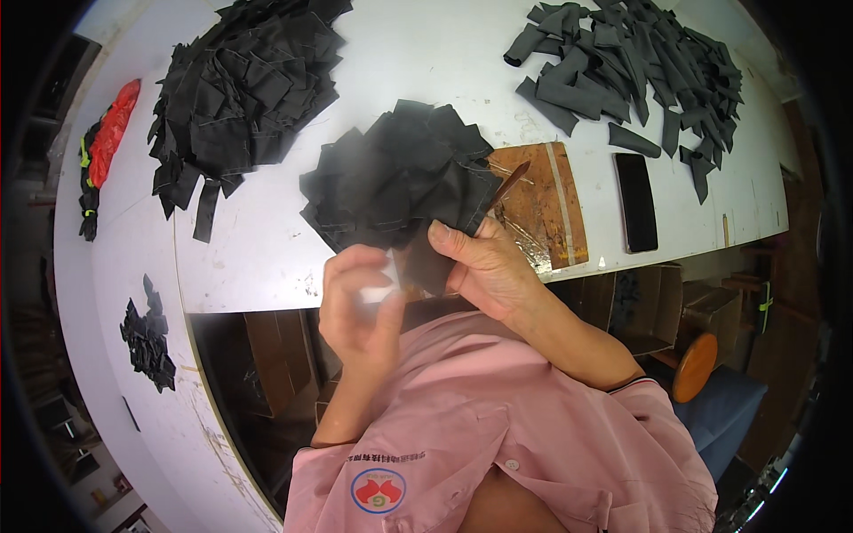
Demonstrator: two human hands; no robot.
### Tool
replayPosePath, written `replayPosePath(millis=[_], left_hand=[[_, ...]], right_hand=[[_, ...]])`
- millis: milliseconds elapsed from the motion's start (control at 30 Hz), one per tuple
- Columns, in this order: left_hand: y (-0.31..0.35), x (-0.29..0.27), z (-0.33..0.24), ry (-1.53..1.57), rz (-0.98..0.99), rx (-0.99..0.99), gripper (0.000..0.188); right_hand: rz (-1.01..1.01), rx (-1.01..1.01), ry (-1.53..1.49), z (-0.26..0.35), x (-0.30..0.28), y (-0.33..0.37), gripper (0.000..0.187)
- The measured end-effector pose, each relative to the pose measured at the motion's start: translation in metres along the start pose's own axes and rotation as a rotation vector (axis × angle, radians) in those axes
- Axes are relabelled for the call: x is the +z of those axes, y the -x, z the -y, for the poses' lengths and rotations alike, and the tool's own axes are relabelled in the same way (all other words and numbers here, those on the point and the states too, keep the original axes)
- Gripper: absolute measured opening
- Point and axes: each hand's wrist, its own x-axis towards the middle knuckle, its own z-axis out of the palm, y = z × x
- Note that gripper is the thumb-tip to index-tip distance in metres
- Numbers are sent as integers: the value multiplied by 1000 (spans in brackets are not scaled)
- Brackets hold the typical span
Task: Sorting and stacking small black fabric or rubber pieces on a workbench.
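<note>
White desk (426, 49) before you; your right fingers (464, 245) clamp dark cloth (428, 266) lengthwise toward you, the heap (391, 169) just beyond; left fingers (348, 263) curl left of that cloth, hold unclear.

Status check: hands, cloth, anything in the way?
Right hand pinches black cloth piece; left hand beside it, hold unclear. Black cloth heap just beyond. No obvious obstruction: brown board close right, phone farther.
</note>
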Motion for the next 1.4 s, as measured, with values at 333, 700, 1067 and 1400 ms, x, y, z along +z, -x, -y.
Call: replayPosePath(millis=[333, 700, 1067, 1400], left_hand=[[-2, 4, -13, 428, 52, -582, 26], [4, 12, 0, 8, -175, -334, 11], [-7, 2, -17, 165, -299, -556, 7], [10, 22, -6, -230, -252, -276, 6]], right_hand=[[-56, 3, 146, -5, -5, -4, 28], [-108, -155, 440, -9, 4, -3, 18], [28, -912, 1347, -5, 15, 13, 24], [150, -1032, 1820, -14, 4, 9, 13]])
